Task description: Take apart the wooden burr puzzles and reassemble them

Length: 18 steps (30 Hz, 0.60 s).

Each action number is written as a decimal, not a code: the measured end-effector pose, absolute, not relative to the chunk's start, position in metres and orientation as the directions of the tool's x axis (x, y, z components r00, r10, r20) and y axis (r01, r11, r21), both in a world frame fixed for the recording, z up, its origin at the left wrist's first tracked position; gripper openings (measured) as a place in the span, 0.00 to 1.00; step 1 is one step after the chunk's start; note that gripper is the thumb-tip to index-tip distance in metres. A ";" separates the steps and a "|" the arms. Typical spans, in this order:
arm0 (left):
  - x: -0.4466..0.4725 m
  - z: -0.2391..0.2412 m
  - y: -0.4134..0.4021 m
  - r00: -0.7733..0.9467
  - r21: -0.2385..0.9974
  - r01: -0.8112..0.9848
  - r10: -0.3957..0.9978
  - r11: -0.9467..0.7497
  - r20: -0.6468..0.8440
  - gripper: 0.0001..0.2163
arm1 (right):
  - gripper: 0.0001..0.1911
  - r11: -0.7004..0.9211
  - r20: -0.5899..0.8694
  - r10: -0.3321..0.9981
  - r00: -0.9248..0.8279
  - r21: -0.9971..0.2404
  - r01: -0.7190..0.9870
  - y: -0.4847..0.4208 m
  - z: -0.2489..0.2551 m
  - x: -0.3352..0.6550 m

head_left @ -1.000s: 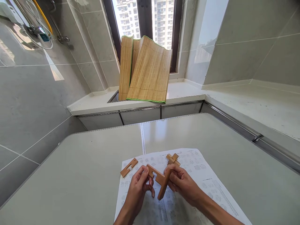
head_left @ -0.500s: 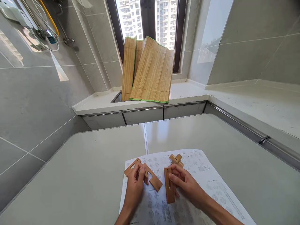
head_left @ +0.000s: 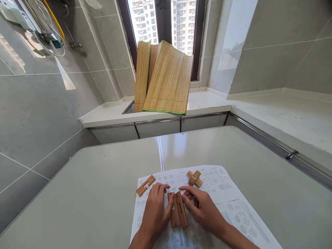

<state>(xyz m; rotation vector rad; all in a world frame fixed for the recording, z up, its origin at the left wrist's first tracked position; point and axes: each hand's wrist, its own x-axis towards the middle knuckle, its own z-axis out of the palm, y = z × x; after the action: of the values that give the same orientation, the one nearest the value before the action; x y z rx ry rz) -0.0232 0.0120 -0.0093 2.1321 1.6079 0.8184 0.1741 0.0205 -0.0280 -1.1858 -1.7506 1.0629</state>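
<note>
Two flat wooden puzzle pieces stand side by side between my hands, tilted slightly and low over the printed sheet (head_left: 218, 180). The left one (head_left: 175, 219) has a cut-out that partly shows; my left hand (head_left: 155, 211) curls round its upper left side, thumb against it. The right one (head_left: 182, 211), with a slot and a mark near its top, is pinched near its upper end by my right hand (head_left: 203, 207). A third notched wooden piece (head_left: 141, 190) rests at the sheet's upper left. Beyond my right hand sits a cross-shaped wooden puzzle (head_left: 195, 178).
The sheet, covered with small diagrams, lies on a pale table (head_left: 103, 193) with a seam down its middle. Behind the table are a white ledge (head_left: 204, 100) and a folded bamboo mat (head_left: 168, 79) under the window. Grey tiled walls (head_left: 46, 100) enclose the space.
Both hands have come together, bringing the two held pieces side by side. The left piece turned from slanted to nearly upright. My left hand moved away from the third piece, uncovering it.
</note>
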 end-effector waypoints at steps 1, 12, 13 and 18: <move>-0.023 -0.009 0.011 0.199 0.588 0.748 0.949 -0.308 0.243 0.08 | 0.14 0.228 0.135 0.949 -0.286 -0.919 0.323 0.021 -0.027 0.174; -0.014 -0.006 -0.002 0.466 0.530 0.687 0.861 -0.498 0.205 0.37 | 0.10 0.302 0.189 0.927 -0.323 -0.888 0.347 0.020 -0.023 0.175; -0.014 -0.006 -0.002 0.472 0.517 0.693 0.858 -0.502 0.201 0.37 | 0.10 0.313 0.197 0.925 -0.326 -0.880 0.356 0.020 -0.023 0.176; -0.022 -0.003 0.000 0.470 0.431 0.754 0.865 -0.496 0.175 0.30 | 0.10 0.325 0.192 0.916 -0.351 -0.870 0.372 0.021 -0.021 0.179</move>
<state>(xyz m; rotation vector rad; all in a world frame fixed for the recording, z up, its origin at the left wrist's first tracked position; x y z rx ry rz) -0.0223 0.0001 -0.0033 2.4278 1.3788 0.5400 0.1786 0.0208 -0.0208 -1.1369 -1.8813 0.9743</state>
